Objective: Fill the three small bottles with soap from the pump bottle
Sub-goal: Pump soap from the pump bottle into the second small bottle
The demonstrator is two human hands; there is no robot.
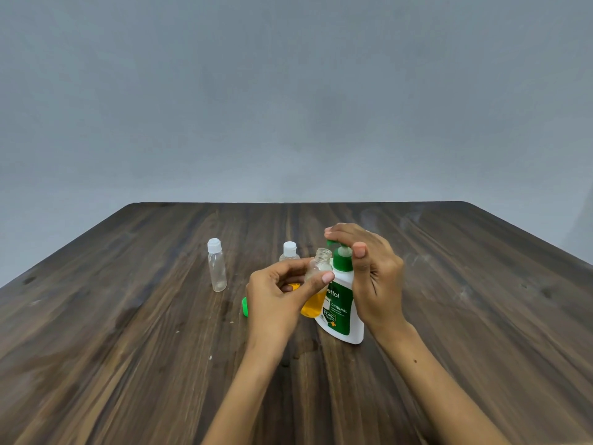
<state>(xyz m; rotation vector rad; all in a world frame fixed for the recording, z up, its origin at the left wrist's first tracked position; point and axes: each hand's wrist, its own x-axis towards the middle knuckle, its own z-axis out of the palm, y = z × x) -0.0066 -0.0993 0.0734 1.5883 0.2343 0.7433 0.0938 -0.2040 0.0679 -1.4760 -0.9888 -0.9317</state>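
- A dark brown wooden table [449, 316] with long grain lines is seen, filling the lower half of the view.
- A plain grey wall [288, 91] is seen behind the far edge of the table.
- Some small pale specks [210, 358] are scattered on the table surface.

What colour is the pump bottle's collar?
Green collar; head view.

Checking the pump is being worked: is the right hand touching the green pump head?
Touching. The head view shows the right hand with fingers laid across the green pump head, no gap visible.
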